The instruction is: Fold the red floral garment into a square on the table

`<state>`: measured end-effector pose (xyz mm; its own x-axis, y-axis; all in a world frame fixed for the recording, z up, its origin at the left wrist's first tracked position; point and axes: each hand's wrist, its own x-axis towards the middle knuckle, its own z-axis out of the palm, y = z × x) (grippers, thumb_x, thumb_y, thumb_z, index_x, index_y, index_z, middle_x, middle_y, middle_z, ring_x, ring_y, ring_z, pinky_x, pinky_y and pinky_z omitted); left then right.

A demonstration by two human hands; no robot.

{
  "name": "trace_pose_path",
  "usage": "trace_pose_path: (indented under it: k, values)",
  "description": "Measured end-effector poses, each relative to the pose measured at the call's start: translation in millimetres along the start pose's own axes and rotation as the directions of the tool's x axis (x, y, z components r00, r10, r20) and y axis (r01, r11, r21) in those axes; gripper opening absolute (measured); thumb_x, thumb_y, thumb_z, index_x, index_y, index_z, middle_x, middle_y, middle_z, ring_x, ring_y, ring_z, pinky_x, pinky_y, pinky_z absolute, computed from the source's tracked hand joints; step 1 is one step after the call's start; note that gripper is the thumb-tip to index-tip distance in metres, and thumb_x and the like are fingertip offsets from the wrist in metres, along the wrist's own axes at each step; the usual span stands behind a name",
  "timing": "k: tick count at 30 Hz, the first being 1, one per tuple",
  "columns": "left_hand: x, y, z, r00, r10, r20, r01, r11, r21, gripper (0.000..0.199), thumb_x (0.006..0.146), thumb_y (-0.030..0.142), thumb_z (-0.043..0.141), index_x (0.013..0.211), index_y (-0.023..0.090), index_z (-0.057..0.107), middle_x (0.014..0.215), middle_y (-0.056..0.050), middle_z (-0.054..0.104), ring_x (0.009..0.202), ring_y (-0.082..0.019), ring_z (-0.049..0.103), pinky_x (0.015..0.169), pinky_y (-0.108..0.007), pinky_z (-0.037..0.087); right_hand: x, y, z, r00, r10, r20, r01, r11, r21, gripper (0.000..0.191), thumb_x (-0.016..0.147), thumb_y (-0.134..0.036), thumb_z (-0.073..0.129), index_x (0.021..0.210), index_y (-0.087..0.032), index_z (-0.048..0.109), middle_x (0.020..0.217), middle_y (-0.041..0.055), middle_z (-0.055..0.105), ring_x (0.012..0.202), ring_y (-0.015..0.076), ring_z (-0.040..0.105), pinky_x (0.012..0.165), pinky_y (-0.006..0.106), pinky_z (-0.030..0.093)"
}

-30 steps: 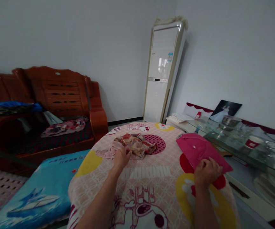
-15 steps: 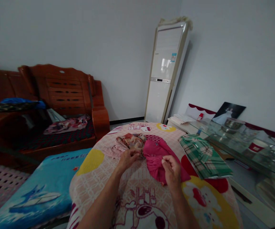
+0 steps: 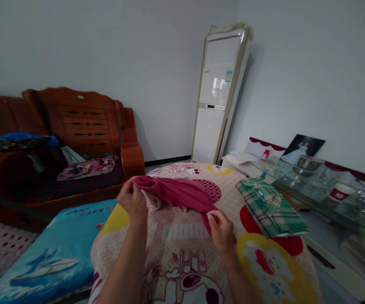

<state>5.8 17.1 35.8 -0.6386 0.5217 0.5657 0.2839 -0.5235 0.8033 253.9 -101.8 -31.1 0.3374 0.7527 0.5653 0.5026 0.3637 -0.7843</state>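
A magenta garment (image 3: 179, 192) is stretched between my two hands above the round table. My left hand (image 3: 133, 199) pinches its left end, and my right hand (image 3: 220, 228) grips its right end, where a bit of cloth hangs below the fingers. Behind and under it lies a crumpled pale pink garment (image 3: 152, 201), mostly hidden by the magenta cloth. To the right, a green plaid folded cloth (image 3: 272, 207) rests flat near the table's right edge.
The table has a patterned cover (image 3: 182, 240). At the right stands a glass-topped cabinet (image 3: 315, 192) with a paper cup (image 3: 340, 193) and a metal bowl. A blue mat (image 3: 55, 249) and a wooden sofa (image 3: 87, 122) are at the left, a tall air conditioner (image 3: 215, 97) behind.
My left hand has moved left and taken hold of the magenta garment, which went from lying bunched to being stretched sideways over the pale pink one. My right hand moved slightly left and down.
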Motion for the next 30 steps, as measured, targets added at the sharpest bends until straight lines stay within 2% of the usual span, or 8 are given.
trace_pose_path:
  k: [2, 4, 7, 15, 18, 21, 25, 30]
  values:
    - [26.5, 11.3, -16.9, 0.994, 0.102, -0.029, -0.103, 0.994, -0.026, 0.028, 0.082, 0.032, 0.055, 0.096, 0.014, 0.072, 0.089, -0.005, 0.073, 0.082, -0.018, 0.066, 0.078, -0.028, 0.053, 4.9, 12.8, -4.9, 0.997, 0.033, -0.075, -0.036, 0.999, -0.035, 0.025, 0.085, -0.039, 0.055, 0.086, -0.019, 0.07, 0.082, 0.006, 0.072, 0.077, 0.0201, 0.064, 0.072, 0.029, 0.05]
    - [38.2, 21.3, -27.5, 0.959, 0.137, 0.247, -0.146, 0.989, 0.016, 0.026, 0.08, 0.031, 0.057, 0.092, 0.015, 0.074, 0.085, -0.004, 0.073, 0.077, -0.018, 0.066, 0.074, -0.027, 0.054, 7.1, 22.0, -6.3, 0.993, 0.062, -0.098, -0.067, 0.996, -0.056, 0.026, 0.083, -0.039, 0.055, 0.086, -0.018, 0.07, 0.083, 0.007, 0.073, 0.078, 0.0211, 0.065, 0.074, 0.031, 0.051]
    - [33.9, 22.3, -24.2, 0.736, 0.084, 0.672, -0.255, 0.954, 0.16, 0.024, 0.076, 0.026, 0.055, 0.084, 0.018, 0.076, 0.079, -0.003, 0.073, 0.075, -0.018, 0.067, 0.073, -0.027, 0.054, 5.6, 30.5, -3.6, 0.993, 0.096, -0.076, -0.104, 0.987, -0.12, 0.028, 0.08, -0.04, 0.055, 0.086, -0.018, 0.071, 0.087, 0.0088, 0.074, 0.082, 0.0231, 0.067, 0.078, 0.033, 0.051]
    - [-17.1, -24.5, 59.5, 0.409, -0.193, 0.892, -0.54, 0.736, 0.407, 0.066, 0.072, 0.041, 0.073, 0.134, 0.023, 0.057, 0.138, -0.013, 0.057, 0.13, -0.033, 0.049, 0.108, -0.044, 0.038, -1.8, 54.6, 1.7, 0.993, 0.11, -0.039, -0.116, 0.929, -0.351, 0.032, 0.081, -0.036, 0.046, 0.085, -0.019, 0.072, 0.082, 0.0097, 0.073, 0.074, 0.022, 0.066, 0.072, 0.032, 0.049]
    - [-26.8, -40.1, 78.1, 0.421, -0.272, 0.865, -0.543, 0.688, 0.481, 0.084, 0.066, 0.048, 0.08, 0.139, 0.019, 0.05, 0.138, -0.022, 0.054, 0.134, -0.043, 0.041, 0.105, -0.056, 0.036, -3.1, 61.7, 1.4, 0.998, 0.06, -0.035, -0.069, 0.918, -0.391, 0.032, 0.081, -0.036, 0.045, 0.083, -0.019, 0.073, 0.078, 0.0092, 0.073, 0.071, 0.0211, 0.065, 0.069, 0.03, 0.048]
    - [-24.7, -52.9, 78.7, 0.441, -0.309, 0.843, -0.522, 0.676, 0.52, 0.062, 0.079, 0.044, 0.073, 0.13, 0.013, 0.055, 0.127, -0.021, 0.059, 0.12, -0.035, 0.055, 0.097, -0.049, 0.047, -4.3, 64.1, 2.0, 0.998, 0.046, -0.033, -0.056, 0.909, -0.414, 0.032, 0.083, -0.036, 0.045, 0.082, -0.019, 0.073, 0.079, 0.0093, 0.072, 0.07, 0.021, 0.065, 0.068, 0.03, 0.047]
    - [-20.6, -60.3, 64.9, 0.471, -0.322, 0.822, -0.5, 0.67, 0.549, 0.035, 0.094, 0.036, 0.058, 0.124, 0.017, 0.057, 0.125, -0.01, 0.059, 0.106, -0.021, 0.061, 0.089, -0.043, 0.055, -5.6, 62.1, 2.6, 0.998, 0.014, -0.056, -0.036, 0.914, -0.403, 0.033, 0.084, -0.034, 0.043, 0.082, -0.019, 0.072, 0.08, 0.0093, 0.072, 0.072, 0.0208, 0.064, 0.07, 0.03, 0.047]
    - [-9.5, -53.5, 38.6, 0.566, -0.322, 0.759, -0.452, 0.649, 0.612, 0.029, 0.093, 0.031, 0.056, 0.119, 0.021, 0.062, 0.118, -0.012, 0.066, 0.105, -0.024, 0.064, 0.089, -0.038, 0.053, -6.1, 61.0, -1.7, 0.995, -0.021, -0.092, -0.018, 0.916, -0.401, 0.031, 0.084, -0.033, 0.044, 0.081, -0.018, 0.071, 0.08, 0.0106, 0.073, 0.072, 0.0213, 0.064, 0.072, 0.031, 0.047]
